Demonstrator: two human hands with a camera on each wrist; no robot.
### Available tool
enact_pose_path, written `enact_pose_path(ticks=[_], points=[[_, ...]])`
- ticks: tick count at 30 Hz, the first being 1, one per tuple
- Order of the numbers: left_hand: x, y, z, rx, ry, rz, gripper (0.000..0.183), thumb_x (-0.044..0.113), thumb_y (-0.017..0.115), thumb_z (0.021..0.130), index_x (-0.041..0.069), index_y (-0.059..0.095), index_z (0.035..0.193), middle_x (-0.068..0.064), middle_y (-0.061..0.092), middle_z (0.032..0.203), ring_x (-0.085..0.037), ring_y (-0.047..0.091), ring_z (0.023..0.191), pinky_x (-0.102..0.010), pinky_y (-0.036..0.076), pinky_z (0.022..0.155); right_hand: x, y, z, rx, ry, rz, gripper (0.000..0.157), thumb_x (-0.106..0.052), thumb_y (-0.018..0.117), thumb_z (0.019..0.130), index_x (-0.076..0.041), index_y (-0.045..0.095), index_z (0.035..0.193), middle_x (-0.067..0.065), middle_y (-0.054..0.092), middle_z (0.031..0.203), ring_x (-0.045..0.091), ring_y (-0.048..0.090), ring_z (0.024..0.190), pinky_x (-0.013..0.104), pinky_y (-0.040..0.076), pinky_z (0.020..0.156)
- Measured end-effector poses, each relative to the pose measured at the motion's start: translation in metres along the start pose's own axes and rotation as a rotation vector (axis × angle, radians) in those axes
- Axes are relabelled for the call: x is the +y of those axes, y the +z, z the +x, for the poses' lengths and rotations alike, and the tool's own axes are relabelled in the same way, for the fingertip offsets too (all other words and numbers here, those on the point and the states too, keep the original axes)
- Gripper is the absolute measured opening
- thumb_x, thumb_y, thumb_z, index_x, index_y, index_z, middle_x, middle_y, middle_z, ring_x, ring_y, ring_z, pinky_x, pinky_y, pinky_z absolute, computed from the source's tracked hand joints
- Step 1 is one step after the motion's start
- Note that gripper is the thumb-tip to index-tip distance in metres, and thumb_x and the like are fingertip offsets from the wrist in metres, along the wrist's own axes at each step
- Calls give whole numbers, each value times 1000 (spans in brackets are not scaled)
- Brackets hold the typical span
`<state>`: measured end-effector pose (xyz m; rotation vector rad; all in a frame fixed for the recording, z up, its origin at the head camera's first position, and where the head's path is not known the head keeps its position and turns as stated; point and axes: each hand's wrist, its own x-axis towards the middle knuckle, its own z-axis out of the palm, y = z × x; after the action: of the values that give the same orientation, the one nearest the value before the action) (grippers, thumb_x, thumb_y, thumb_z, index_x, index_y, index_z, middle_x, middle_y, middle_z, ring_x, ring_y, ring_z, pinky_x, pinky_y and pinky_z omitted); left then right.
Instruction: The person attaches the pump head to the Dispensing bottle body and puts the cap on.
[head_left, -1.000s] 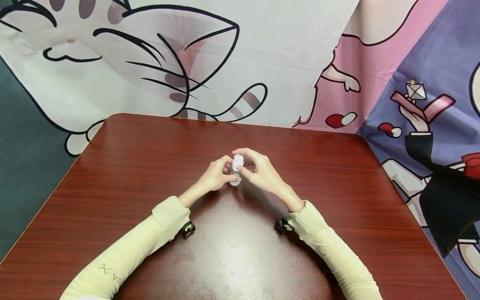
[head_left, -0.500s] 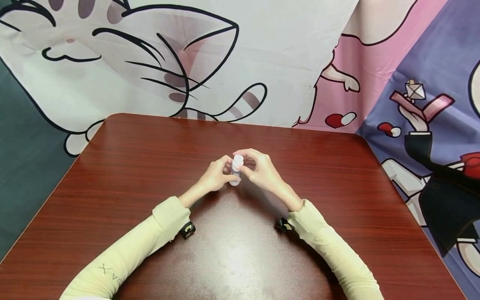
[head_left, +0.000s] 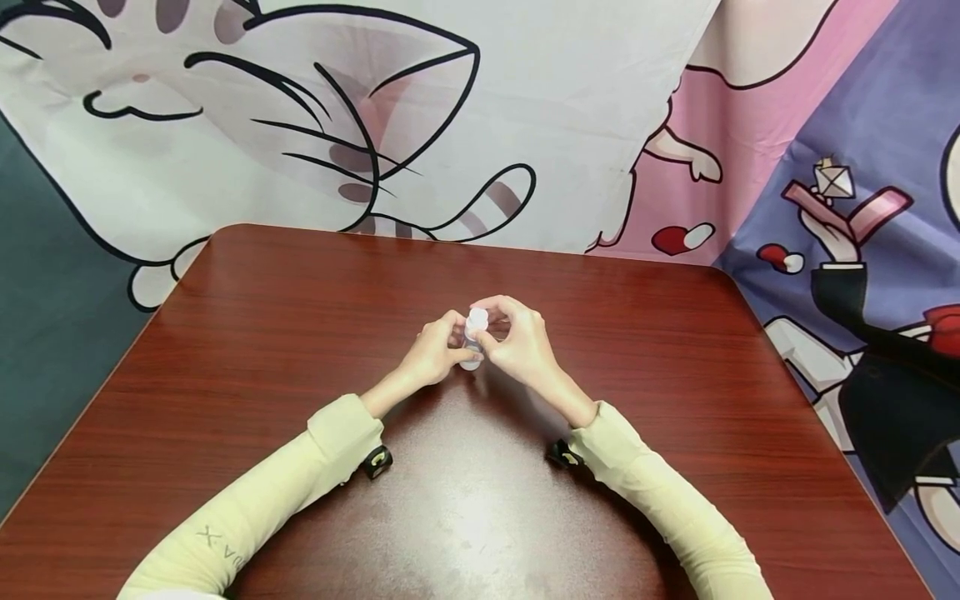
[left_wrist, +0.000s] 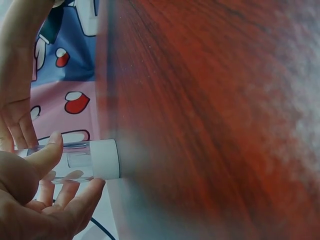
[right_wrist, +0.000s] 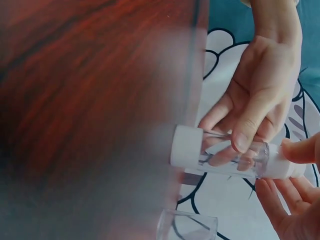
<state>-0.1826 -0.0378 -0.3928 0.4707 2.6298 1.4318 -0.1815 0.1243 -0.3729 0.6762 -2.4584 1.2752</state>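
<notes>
Fingers of the left hand point(head_left: 431, 354) gripped the clear bottle point(head_left: 472, 342) standing upright on the table point(head_left: 262, 333), while the right hand point(head_left: 521, 346) pinched its white top cap point(right_wrist: 285, 167).

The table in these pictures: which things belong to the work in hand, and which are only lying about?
In the work:
- small clear bottle, standing on its white base
- its white cap, pinched by the right hand
- left hand, holding the bottle's body

Only around:
- red-brown table
- cartoon cat cloth behind it
</notes>
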Motion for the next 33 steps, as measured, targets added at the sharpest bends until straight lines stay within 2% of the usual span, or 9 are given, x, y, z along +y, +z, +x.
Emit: enact_pose_path(ticks=[15, 25, 33], points=[[3, 0, -1, 7, 9, 5, 40, 12, 78, 80, -1, 54, 108, -18, 70, 103, -28, 69, 94, -40, 53, 86, -4, 2, -1, 61, 35, -54, 27, -7, 78, 74, -7, 69, 99, 8, 73, 82, 15, 72, 70, 23, 57, 65], [4, 0, -3, 25, 9, 24, 38, 12, 77, 79, 0, 54, 108, -17, 71, 97, -27, 69, 92, -42, 51, 86, -7, 6, -4, 128, 37, -99, 25, -13, 80, 74, -10, 69, 97, 4, 73, 81, 15, 72, 70, 21, 57, 65], [2, 0, -2, 40, 8, 28, 36, 10, 77, 79, 2, 55, 106, -17, 72, 100, -27, 70, 94, -43, 51, 87, -9, 9, -4, 155, 22, -149, 25, -17, 80, 74, -12, 70, 96, 4, 72, 81, 16, 72, 70, 26, 56, 64]])
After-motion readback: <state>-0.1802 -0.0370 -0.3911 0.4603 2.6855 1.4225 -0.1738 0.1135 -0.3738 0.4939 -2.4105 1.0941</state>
